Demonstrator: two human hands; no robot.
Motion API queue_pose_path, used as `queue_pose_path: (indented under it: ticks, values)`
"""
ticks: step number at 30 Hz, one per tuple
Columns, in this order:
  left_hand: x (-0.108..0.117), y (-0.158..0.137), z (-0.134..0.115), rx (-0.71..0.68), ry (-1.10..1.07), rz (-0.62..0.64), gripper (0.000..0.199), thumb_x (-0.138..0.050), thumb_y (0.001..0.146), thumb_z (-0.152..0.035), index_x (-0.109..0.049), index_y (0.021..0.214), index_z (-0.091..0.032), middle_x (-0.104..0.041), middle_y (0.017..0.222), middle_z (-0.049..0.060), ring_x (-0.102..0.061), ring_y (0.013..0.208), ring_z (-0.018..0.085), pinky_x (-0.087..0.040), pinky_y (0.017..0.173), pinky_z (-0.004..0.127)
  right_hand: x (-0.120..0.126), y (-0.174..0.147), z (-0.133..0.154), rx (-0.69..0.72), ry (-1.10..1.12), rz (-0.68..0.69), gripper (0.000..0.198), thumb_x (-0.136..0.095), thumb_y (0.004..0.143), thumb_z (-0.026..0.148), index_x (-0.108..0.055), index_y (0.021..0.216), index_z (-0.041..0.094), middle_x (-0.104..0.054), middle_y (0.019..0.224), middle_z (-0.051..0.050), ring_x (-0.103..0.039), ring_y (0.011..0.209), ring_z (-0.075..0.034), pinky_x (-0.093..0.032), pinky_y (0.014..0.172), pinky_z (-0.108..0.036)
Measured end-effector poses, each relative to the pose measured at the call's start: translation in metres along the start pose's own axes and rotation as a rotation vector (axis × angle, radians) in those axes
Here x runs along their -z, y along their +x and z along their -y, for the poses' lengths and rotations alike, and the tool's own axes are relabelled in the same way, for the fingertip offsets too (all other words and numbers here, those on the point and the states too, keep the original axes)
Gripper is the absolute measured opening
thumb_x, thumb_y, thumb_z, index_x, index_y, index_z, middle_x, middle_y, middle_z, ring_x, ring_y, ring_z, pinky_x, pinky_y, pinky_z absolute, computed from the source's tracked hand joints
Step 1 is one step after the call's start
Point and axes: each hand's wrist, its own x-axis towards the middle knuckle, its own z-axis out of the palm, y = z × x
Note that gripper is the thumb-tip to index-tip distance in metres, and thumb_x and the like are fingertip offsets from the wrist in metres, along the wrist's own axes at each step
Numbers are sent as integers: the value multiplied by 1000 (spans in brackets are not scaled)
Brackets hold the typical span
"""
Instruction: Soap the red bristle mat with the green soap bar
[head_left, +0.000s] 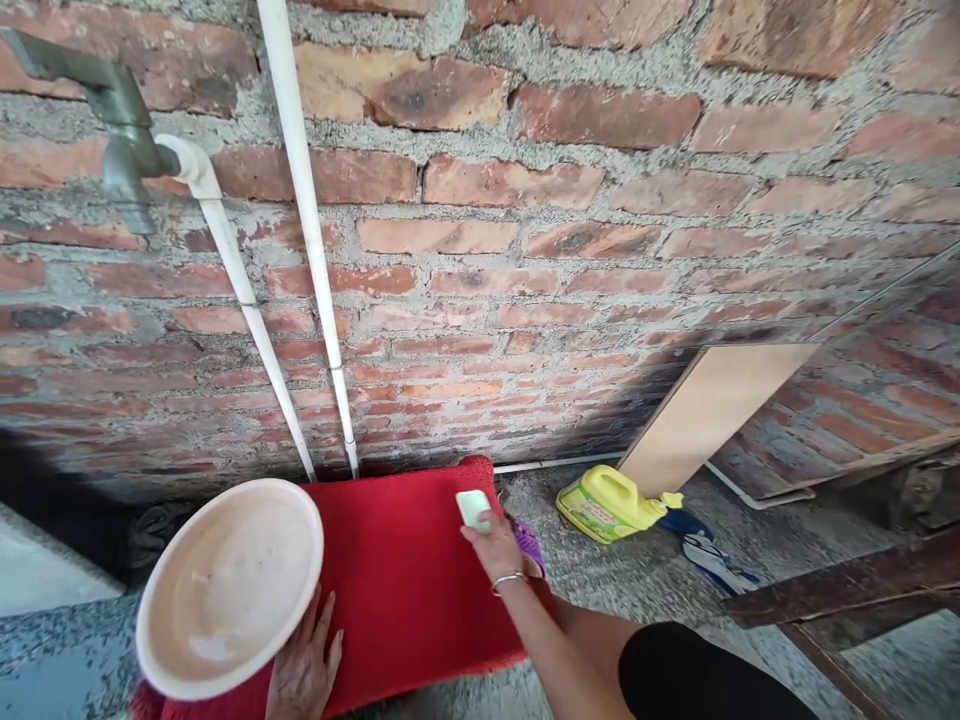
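Observation:
My right hand [493, 548] holds a pale green bar of soap [472, 508] over the right part of a red cloth [397, 570], fingers closed on its near end. A thin bracelet circles that wrist. The cloth covers a low, flat surface. On its left side rests a pale pink plastic basin [232, 570], with only marks and a shiny wet-looking patch visible inside. My left hand [304, 655] lies on the cloth beside the basin's near right rim, fingers spread and holding nothing. Whether its fingertips touch the basin I cannot tell.
A metal tap [124, 130] and white pipes [304, 200] run along the brick wall. To the right on the floor lie a yellow jug [607, 505], sandals [712, 560] and a leaning board [705, 410]. Purple footwear [529, 545] shows behind my right hand.

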Motion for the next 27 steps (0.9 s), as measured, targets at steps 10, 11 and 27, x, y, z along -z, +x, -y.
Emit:
queue_pose_path:
  ticks: [10,11,27]
  values:
    - [-6,-2,1,9,6,18,61,-43,89,-30,-31,148,-28,-61,131,5,-52,125,25,-44,104,42,-113,-59,170,598,-69,428,36,-71,69,35,-65,104,26,-59,115,-7,-56,104,-25,-39,90,-38]
    - [-5,-2,0,16,8,23,61,-43,88,-30,-32,148,-28,-60,133,5,-52,125,25,-43,105,42,-112,-55,170,604,-103,445,36,-71,70,34,-65,105,26,-59,116,-7,-55,105,-25,-38,91,-38]
    - [1,4,-2,-16,39,-24,72,-41,90,-30,-6,153,-27,-56,137,8,-53,124,26,-42,105,46,28,69,-57,-159,-51,-47,33,-57,74,50,-62,94,23,-61,85,-9,-61,69,-25,-47,70,-42]
